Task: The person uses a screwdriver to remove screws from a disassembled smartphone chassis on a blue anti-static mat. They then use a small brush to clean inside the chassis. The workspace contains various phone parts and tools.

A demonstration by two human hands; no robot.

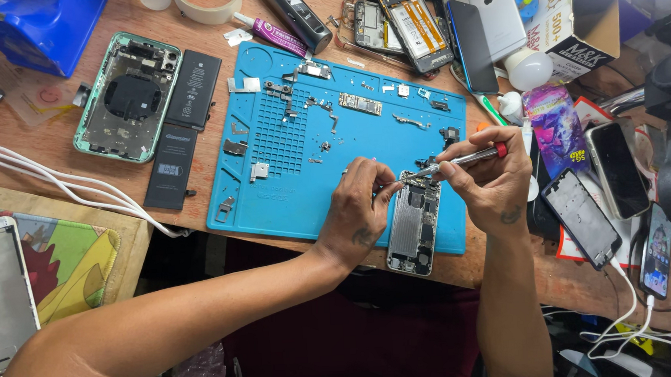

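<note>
Opened phone: lies on the near right part of the blue repair mat, its near end overhanging the desk edge; insides bare.
Handling: I judge it light, stiff and thin, with delicate exposed parts; best held by its metal side rails, not the innards.
Screwdriver: slim silver shaft, red cap, tip down at the phone's far end.
Right hand: fingers curled tight around the screwdriver in a pencil grip.
Left hand: mostly closed, fingertips pinched against the phone's far left edge, steadying it; whether it holds a small part I cannot tell.
Nearby: loose screws and small brackets on the mat, just left of the left hand.
</note>
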